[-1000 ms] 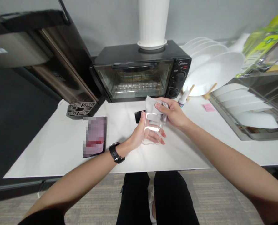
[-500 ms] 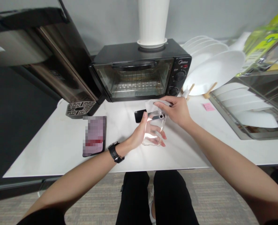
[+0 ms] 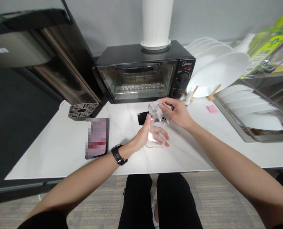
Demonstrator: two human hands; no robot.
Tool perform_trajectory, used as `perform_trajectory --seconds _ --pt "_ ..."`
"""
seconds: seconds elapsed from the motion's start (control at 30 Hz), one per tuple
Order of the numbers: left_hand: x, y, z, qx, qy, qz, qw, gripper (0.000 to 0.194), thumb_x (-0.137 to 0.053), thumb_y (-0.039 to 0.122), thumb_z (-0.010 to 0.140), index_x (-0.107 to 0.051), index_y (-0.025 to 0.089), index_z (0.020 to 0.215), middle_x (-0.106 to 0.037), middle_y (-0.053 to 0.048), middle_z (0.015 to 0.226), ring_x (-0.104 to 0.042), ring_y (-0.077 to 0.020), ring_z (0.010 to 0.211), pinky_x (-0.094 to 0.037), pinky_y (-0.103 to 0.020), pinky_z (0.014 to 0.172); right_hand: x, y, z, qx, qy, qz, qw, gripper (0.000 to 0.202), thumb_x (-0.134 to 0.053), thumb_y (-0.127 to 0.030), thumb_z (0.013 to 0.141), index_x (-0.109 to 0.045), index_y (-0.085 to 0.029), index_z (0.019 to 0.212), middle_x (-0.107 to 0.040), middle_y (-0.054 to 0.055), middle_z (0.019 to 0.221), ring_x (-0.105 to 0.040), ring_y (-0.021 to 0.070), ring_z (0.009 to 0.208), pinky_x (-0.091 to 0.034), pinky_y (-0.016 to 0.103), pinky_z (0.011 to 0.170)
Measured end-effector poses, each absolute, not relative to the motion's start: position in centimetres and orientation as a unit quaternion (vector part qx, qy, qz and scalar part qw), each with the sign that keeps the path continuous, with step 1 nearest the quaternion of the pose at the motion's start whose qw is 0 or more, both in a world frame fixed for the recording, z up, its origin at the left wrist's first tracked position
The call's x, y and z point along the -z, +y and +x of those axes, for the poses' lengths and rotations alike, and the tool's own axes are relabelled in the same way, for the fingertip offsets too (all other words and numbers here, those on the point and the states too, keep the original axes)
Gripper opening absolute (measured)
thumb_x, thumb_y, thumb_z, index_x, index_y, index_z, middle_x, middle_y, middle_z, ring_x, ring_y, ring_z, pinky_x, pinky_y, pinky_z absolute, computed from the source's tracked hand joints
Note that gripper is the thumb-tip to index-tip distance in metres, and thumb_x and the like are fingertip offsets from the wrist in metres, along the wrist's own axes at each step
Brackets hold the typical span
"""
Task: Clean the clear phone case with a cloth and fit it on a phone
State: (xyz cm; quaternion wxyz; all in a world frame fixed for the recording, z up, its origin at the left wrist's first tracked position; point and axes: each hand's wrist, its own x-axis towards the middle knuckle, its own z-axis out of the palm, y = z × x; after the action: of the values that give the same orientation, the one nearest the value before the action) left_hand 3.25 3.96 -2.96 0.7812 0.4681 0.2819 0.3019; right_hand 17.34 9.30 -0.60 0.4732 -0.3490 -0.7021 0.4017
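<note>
In front of the boxy black oven [image 3: 143,81], your left hand [image 3: 141,136] cradles a clear rectangular plastic case [image 3: 152,136] on spread fingers; your right hand [image 3: 178,113] pinches crumpled grey cloth [image 3: 155,109]. Hard rubbing could dislodge the case.

Kitchen area: oven [image 3: 141,71] on white counter [image 3: 60,149], drinks dispenser [image 3: 57,60] with drip tray [image 3: 83,110] to its left, plates [image 3: 217,73] upright in a wooden rack [image 3: 213,93] to its right. Floor [image 3: 93,203] looks carpeted; office or home, can't tell
</note>
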Motion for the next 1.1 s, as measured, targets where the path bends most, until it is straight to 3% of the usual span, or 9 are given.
perform_trajectory --seconds 0.13,0.27,0.4,0.5,0.57,0.67,0.73,0.93,1.1 --pt "3.4 3.9 3.0 -0.347 0.289 0.476 0.755 0.060 0.002 0.056 0.067 -0.041 0.022 0.092 -0.055 -0.009 0.084 -0.054 -0.0217 0.064 -0.035 -0.039 0.065 1.2 8.5 16.3 -0.603 -0.609 -0.297 0.423 0.024 -0.043 -0.033 0.069 -0.048 -0.020 0.089 -0.055 0.001 0.085 -0.049 0.0142 0.073 -0.039 0.028 0.065" --pt "3.4 3.7 3.1 -0.324 0.306 0.537 0.716 0.073 0.009 0.053 0.067 -0.052 0.014 0.074 -0.056 -0.011 0.074 -0.052 -0.0212 0.069 -0.032 -0.036 0.072 1.7 8.3 16.1 -0.620 -0.582 -0.326 0.413 0.020 -0.049 -0.034 0.064 -0.053 -0.017 0.075 -0.057 0.001 0.074 -0.050 0.0131 0.065 -0.040 0.025 0.059" --pt "3.3 4.1 3.1 -0.298 0.296 0.529 0.737 0.077 0.011 0.056 0.064 -0.052 0.014 0.076 -0.055 -0.012 0.073 -0.052 -0.0223 0.070 -0.033 -0.036 0.070 1.7 8.7 16.4 -0.603 -0.558 -0.339 0.458 0.020 -0.045 -0.036 0.067 -0.052 -0.018 0.068 -0.055 -0.003 0.065 -0.047 0.0088 0.057 -0.038 0.021 0.054" --pt "3.1 4.2 3.1 -0.327 0.269 0.484 0.766 0.068 0.005 0.058 0.063 -0.043 0.021 0.094 -0.055 -0.010 0.079 -0.053 -0.0229 0.065 -0.035 -0.036 0.062 1.4 8.8 16.6 -0.615 -0.538 -0.322 0.478 0.018 -0.047 -0.034 0.066 -0.049 -0.022 0.078 -0.055 -0.004 0.070 -0.048 0.0084 0.059 -0.039 0.021 0.054" --pt "2.8 4.1 3.1 -0.343 0.262 0.475 0.767 0.064 0.003 0.058 0.065 -0.038 0.022 0.098 -0.054 -0.009 0.080 -0.054 -0.0227 0.063 -0.035 -0.037 0.062 1.3 8.8 16.7 -0.637 -0.541 -0.312 0.452 0.019 -0.049 -0.033 0.064 -0.049 -0.022 0.079 -0.055 -0.004 0.068 -0.048 0.0079 0.054 -0.038 0.020 0.048" --pt "2.3 3.8 3.0 -0.319 0.263 0.511 0.754 0.073 0.009 0.054 0.066 -0.049 0.013 0.083 -0.053 -0.013 0.081 -0.052 -0.0221 0.067 -0.031 -0.038 0.071 1.3 8.6 16.8 -0.660 -0.561 -0.315 0.388 0.019 -0.050 -0.035 0.063 -0.052 -0.017 0.068 -0.055 -0.002 0.060 -0.047 0.0084 0.047 -0.035 0.021 0.041" --pt "2.1 3.6 3.1 -0.299 0.265 0.520 0.755 0.078 0.012 0.054 0.065 -0.051 0.010 0.076 -0.053 -0.014 0.078 -0.051 -0.0222 0.069 -0.029 -0.038 0.073 1.2 8.6 16.8 -0.658 -0.567 -0.316 0.382 0.019 -0.051 -0.033 0.062 -0.052 -0.015 0.066 -0.056 0.000 0.063 -0.050 0.0106 0.053 -0.038 0.022 0.046" --pt "2.0 3.8 3.5 -0.371 0.285 0.457 0.756 0.053 -0.007 0.053 0.070 -0.024 0.024 0.112 -0.047 -0.002 0.065 -0.050 -0.0163 0.060 -0.035 -0.034 0.063 1.0 9.0 16.8 -0.519 -0.578 -0.322 0.541 0.016 -0.047 -0.028 0.067 -0.047 -0.024 0.082 -0.054 -0.002 0.080 -0.050 0.0118 0.068 -0.040 0.025 0.061" --pt "2.1 3.8 3.5 -0.404 0.313 0.476 0.716 0.039 -0.025 0.044 0.072 -0.044 0.021 0.097 -0.039 0.000 0.062 -0.036 -0.0081 0.048 -0.032 -0.024 0.052 0.4 8.1 16.6 -0.454 -0.610 -0.312 0.569 0.017 -0.042 -0.025 0.069 -0.050 -0.024 0.083 -0.052 0.000 0.091 -0.046 0.0171 0.085 -0.035 0.029 0.075"
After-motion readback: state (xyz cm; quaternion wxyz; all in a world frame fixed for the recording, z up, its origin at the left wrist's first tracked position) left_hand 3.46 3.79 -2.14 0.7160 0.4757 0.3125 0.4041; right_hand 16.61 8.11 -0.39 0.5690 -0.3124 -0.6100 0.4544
